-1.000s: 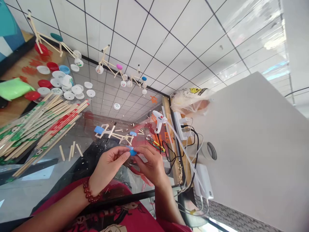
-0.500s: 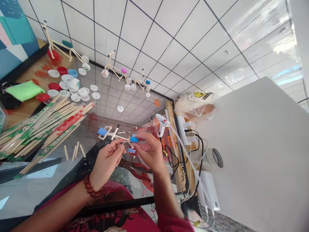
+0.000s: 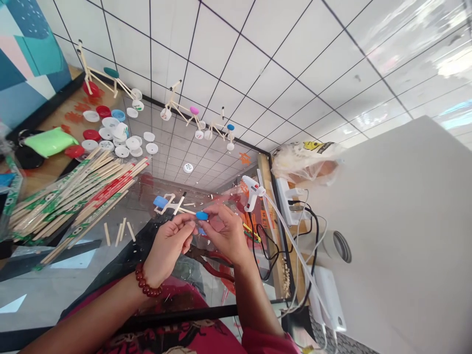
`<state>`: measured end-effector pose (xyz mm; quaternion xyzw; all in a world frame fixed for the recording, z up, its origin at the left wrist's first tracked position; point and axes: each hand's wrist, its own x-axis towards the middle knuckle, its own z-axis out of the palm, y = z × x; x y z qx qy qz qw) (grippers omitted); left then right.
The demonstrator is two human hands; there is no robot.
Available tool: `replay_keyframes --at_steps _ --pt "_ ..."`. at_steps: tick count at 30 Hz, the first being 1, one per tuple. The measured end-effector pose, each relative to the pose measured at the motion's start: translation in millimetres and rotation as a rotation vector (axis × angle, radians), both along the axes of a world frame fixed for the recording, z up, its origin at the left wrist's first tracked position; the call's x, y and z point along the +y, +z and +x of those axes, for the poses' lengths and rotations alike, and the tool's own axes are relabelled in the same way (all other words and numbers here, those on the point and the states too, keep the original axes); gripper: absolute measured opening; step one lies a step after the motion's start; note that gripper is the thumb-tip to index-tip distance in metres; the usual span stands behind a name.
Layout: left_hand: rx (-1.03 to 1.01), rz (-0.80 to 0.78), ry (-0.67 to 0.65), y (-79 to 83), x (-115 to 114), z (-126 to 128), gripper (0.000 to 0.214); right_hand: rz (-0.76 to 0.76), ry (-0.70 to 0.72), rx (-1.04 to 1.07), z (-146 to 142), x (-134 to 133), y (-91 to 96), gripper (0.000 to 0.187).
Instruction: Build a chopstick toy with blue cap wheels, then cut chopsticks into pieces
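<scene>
And there it was on my head-camera feed: the blue oval piece (image 3: 201, 216), up between the two hands, with the right hand (image 3: 226, 233) gripping its right end between thumb and forefinger. The left hand (image 3: 171, 241) was close by on the other side, thumb pressed to curled fingers; whether anything thin sat in that pinch, I couldn't tell. A beaded bracelet (image 3: 147, 282) circled the left wrist.

Right behind the fingers lay the stick model (image 3: 170, 205), a blue block (image 3: 161, 201) at its far left end and a black-tipped stick (image 3: 179, 204) across it. The oval overlapped the model's nearer end in my view, but I couldn't make out whether they touched. Below, between the forearms, I had red-handled pliers (image 3: 214, 268) on the glass tabletop (image 3: 162, 169).

Over to the right, the white glue gun (image 3: 253, 191) lay near the table edge, just left of a power strip (image 3: 289, 201). Out left, chopsticks (image 3: 84, 196) fanned below a crowd of bottle caps (image 3: 132, 143), short cut sticks (image 3: 120, 233) near them. Along the back edge stood three more models, their tops green (image 3: 111, 73), pink (image 3: 194, 111) and blue (image 3: 230, 127).
</scene>
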<state>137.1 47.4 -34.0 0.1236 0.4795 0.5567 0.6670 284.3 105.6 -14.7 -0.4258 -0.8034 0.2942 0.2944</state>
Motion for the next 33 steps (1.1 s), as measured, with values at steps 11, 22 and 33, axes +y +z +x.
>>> replay_keyframes --at_steps 11,22,33 --pt "-0.003 -0.003 0.017 1.7 2.2 1.5 0.034 0.007 -0.008 0.045 -0.7 -1.5 2.2 0.017" --pt "0.057 0.044 0.031 3.4 4.1 6.4 0.035 0.023 0.013 0.027 -2.4 0.2 -0.9 0.018" --pt "0.086 0.01 0.072 2.1 8.0 10.4 0.042 0.073 0.024 0.002 -2.4 -1.9 -3.3 0.023"
